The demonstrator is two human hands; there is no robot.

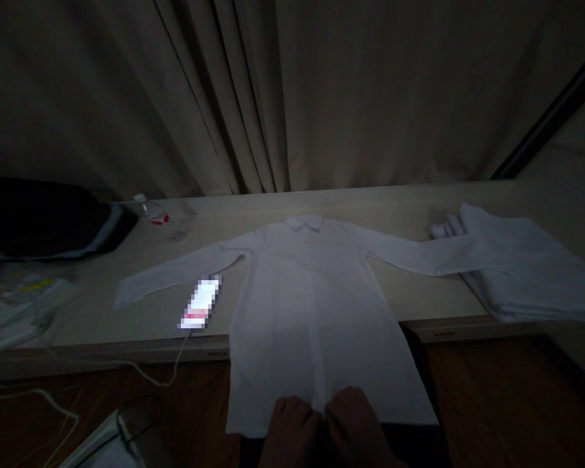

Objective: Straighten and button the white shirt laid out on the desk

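A white button-up shirt (283, 305) lies spread front side up, its collar toward the curtain and both sleeves stretched out sideways. The lower part hangs past the desk's front edge toward me. My left hand (292, 422) is closed on the bottom hem just left of the button strip. Close beside it, my right hand (351, 416) grips the hem on the other side of the strip. The shirt's right-side sleeve reaches onto a stack of folded white cloth (531, 266).
A lit phone (201, 302) with a white cable lies left of the shirt. Behind it a clear bottle (153, 211) leans or lies near a dark bundle (49, 218). Plastic packaging (24, 309) rests at the desk's left. A curtain (370, 97) hangs along the back.
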